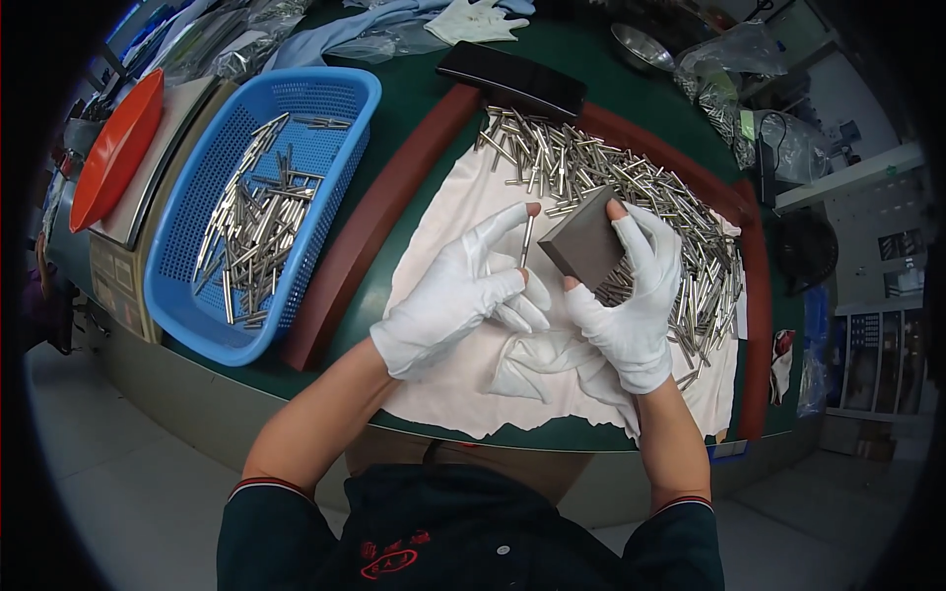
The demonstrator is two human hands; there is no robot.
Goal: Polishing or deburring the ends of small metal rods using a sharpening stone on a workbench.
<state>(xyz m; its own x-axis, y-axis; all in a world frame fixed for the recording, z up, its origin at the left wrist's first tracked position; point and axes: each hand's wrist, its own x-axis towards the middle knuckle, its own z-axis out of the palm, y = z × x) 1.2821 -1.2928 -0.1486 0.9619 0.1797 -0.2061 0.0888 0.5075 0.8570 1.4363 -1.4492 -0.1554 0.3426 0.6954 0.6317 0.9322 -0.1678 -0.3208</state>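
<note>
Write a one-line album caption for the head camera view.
Gloved left hand pinching a slim metal pin, right hand holding a dark block, with heaped pins on pale cloth.

We count two hands, one left hand (443,305) and one right hand (641,310). We see one blue basket (158,286), one orange tray (118,153), one black phone (512,79), one grey block (583,241), one metal bowl (641,46) and three red-brown bars (389,212). One pin (528,239) is held; two heaps of metal pins (702,251) are too many to count.
</note>
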